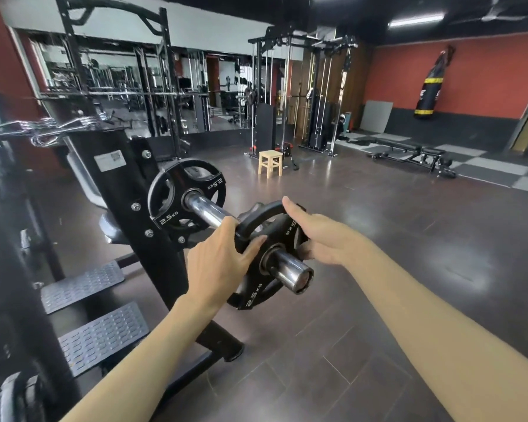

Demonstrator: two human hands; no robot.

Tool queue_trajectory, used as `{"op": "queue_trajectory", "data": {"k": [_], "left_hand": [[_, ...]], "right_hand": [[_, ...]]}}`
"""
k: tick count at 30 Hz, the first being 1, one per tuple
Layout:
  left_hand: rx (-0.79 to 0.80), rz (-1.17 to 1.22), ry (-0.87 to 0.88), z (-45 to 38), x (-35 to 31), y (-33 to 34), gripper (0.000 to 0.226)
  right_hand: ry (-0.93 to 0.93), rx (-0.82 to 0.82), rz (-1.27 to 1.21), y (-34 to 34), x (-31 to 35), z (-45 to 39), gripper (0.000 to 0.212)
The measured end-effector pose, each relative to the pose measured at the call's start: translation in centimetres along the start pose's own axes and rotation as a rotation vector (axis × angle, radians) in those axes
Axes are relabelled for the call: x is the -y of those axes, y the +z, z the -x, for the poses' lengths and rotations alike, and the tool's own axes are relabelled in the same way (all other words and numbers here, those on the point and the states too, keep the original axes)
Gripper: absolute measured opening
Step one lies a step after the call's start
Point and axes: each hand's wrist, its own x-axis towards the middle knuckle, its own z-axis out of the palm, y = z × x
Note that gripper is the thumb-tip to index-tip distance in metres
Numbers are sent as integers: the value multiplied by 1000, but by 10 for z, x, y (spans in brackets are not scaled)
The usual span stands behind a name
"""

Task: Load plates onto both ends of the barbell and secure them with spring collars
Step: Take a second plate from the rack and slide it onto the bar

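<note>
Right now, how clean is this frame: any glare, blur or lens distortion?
Head view: wide-angle bending bows the rack; ceiling lights glare off the floor and the sleeve; the left edge is smeared; the held plate is sharp, its 2.5 KG lettering legible.

Your left hand [217,254] grips the rim of the outer plate [252,296] on the barbell sleeve [293,271], your right hand [320,233] lies with straight fingers on its upper rim; the inner plate [177,193] sits apart

Tilted 2.5 kg plate [251,297] near sleeve [290,268] tip, second plate [170,219] inboard
</note>
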Motion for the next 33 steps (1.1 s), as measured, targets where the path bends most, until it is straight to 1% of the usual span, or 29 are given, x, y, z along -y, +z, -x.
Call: {"op": "queue_trajectory", "data": {"k": [3, 5, 7, 10, 13, 14, 16, 18, 22, 25, 28, 31, 33], "left_hand": [[7, 28, 1, -11, 9, 5, 41], [6, 5, 11, -23, 23, 9, 40], [10, -10, 18, -36, 41, 11, 38], [9, -25, -26, -55, 71, 16, 40], [-6, -59, -50, -72, 101, 24, 47], [-27, -66, -46, -78, 110, 26, 48], [-69, -75, -25, -92, 125, 31, 50], [-110, -74, -10, -106, 136, 35, 59], [-134, -19, -93, -141, 160, 45, 93], [-121, -105, -69, -164, 181, 48, 103], [-86, -148, -65, -180, 199, 52, 100], [-17, -136, -87, -189, 202, 57, 79], [7, -100, -138, -192, 198, 58, 68]], "right_hand": [[-5, -15, -63, 11, 2, -22, 77], [-3, -16, -100, 16, 2, -38, 78], [-9, -5, -146, 23, 5, -56, 75], [-10, 12, -151, 42, 21, -83, 70], [10, 11, -177, 64, 38, -115, 79], [19, 5, -185, 71, 42, -126, 79], [43, -11, -200, 82, 50, -147, 71], [71, -4, -198, 90, 54, -165, 66], [87, -16, -273, 102, 59, -200, 54], [107, -43, -310, 113, 61, -227, 50], [115, -52, -314, 129, 69, -248, 50], [128, -93, -311, 139, 76, -262, 62], [125, -94, -307, 138, 75, -265, 62]]}}
